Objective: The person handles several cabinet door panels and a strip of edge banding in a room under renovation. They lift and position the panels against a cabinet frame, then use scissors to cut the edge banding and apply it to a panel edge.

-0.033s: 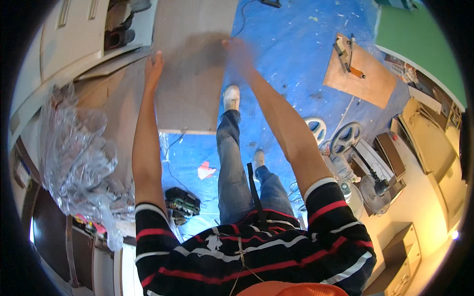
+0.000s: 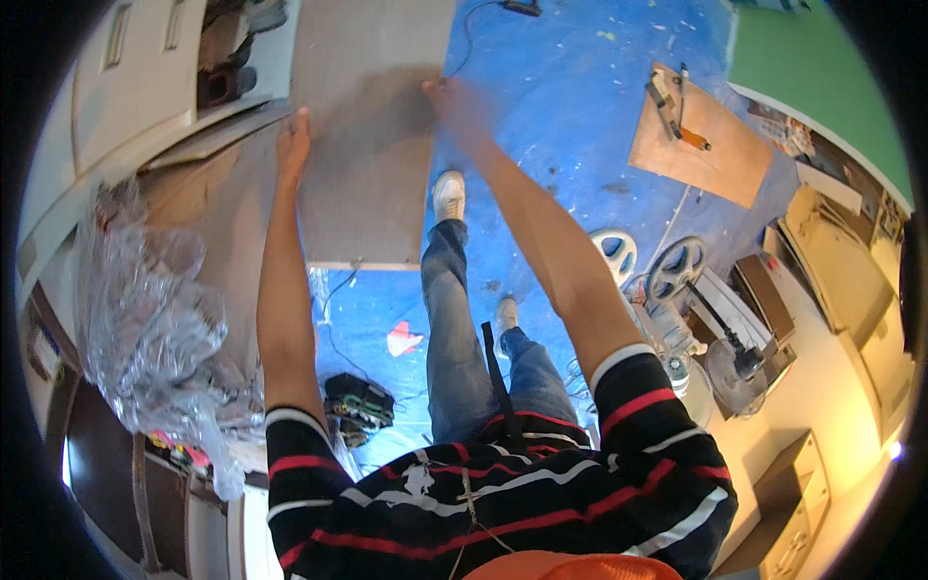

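Vs. prior frame: no real shift. Left hand (image 2: 293, 138) flat on grey board (image 2: 372, 135) at its 9 o'clock edge; right hand (image 2: 452, 100), blurred, at 3 o'clock edge. Board upright over blue tarp (image 2: 570, 106). Grip: palms pressing, finger closure unclear.

Nothing has moved between the 2 pictures, which were taken at the same instant. The left hand (image 2: 293, 143) lies flat against the left edge of the grey-brown board (image 2: 372, 145) exactly as before, and the right hand (image 2: 454, 101), blurred in both, sits at the board's right edge in the same spot. Both arms stretch forward at the same angle, and the white shoe (image 2: 448, 196) holds its place on the blue floor sheet (image 2: 570, 106).
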Motion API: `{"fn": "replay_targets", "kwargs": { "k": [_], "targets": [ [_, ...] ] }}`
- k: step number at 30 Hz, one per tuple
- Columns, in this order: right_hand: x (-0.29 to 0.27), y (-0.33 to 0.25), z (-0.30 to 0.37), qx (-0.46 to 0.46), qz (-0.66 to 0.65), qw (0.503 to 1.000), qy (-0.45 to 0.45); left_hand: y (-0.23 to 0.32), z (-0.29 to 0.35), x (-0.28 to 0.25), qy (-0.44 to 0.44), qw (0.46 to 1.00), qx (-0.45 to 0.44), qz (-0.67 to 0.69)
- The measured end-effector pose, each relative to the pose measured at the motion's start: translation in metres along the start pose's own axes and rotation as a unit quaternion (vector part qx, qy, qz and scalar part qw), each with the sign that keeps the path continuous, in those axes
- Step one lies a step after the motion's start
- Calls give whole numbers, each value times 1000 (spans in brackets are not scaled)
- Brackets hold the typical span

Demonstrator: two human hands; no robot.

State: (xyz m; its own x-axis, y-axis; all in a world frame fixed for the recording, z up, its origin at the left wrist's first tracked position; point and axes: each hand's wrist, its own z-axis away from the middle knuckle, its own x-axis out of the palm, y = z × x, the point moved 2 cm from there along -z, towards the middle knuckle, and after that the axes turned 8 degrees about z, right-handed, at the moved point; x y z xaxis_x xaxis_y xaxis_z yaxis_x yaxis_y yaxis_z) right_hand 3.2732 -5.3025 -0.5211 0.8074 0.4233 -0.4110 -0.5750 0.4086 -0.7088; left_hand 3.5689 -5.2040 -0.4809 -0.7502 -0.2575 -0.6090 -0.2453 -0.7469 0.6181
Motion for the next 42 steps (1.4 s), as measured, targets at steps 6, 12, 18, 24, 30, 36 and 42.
{"fn": "replay_targets", "kwargs": {
  "k": [6, 12, 18, 24, 30, 36, 42],
  "targets": [
    [21, -28, -3, 111, -224, 967, 54, 7, -7, 8, -92, 991, -56, 82],
    [-8, -36, 72, 143, -242, 953, 113, 20, 61, 1, -31, 981, -91, 167],
    [-59, -51, 171, 114, -353, 917, 148, 58, 161, -33, 11, 986, -48, 161],
    [-164, -80, 249, 135, -330, 922, 152, 162, 242, -39, 15, 986, 50, 160],
    [-313, -91, 319, 83, -414, 883, 207, 304, 342, -4, 59, 973, 220, 33],
    [-492, -51, 378, 59, -496, 847, 181, 454, 479, 69, 78, 931, 355, -41],
    [-657, 3, 420, -50, -583, 775, 238, 592, 573, 191, -34, 877, 477, -51]
  ]
}}
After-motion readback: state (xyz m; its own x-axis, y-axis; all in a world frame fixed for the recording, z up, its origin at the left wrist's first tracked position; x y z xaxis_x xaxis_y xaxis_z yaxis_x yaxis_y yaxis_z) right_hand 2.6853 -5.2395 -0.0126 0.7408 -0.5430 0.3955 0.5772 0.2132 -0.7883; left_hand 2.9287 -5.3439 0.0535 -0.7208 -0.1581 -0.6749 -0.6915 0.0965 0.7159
